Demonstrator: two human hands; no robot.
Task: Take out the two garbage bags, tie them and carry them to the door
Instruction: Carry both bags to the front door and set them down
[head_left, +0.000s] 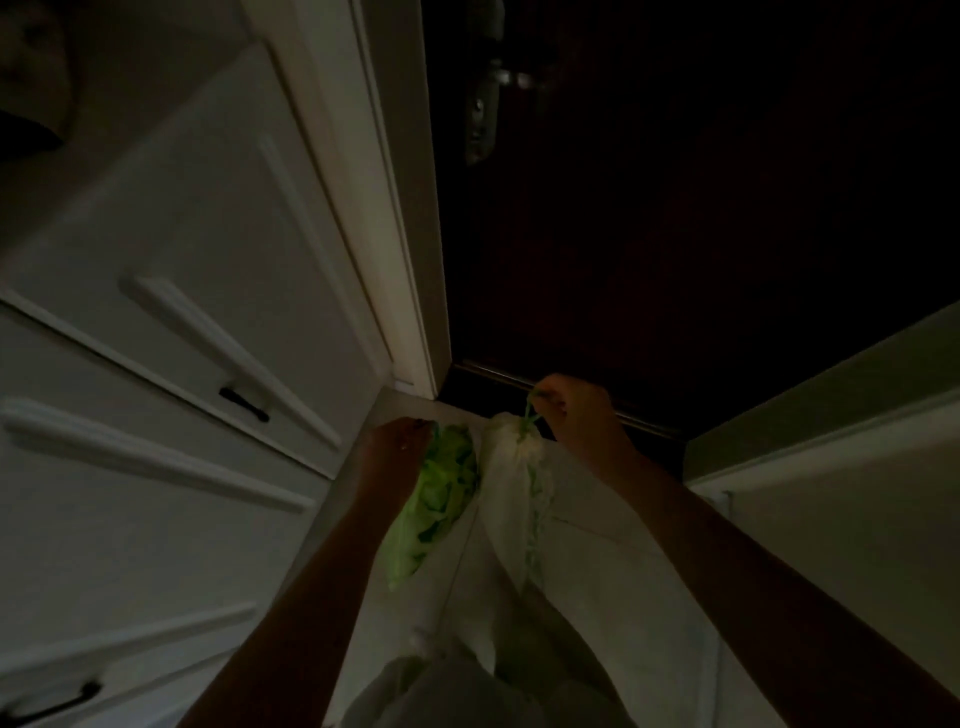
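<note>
both tied bags reached the dark door (675, 208): left grip (400, 447) held the green bag (441, 499), right grip (571, 410) the white bag (511, 493); only setting down remained.

Both arms outstretched, each grip seemingly closed.

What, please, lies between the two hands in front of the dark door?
In the head view, the green bag under the left hand and the white bag under the right hand.
</note>
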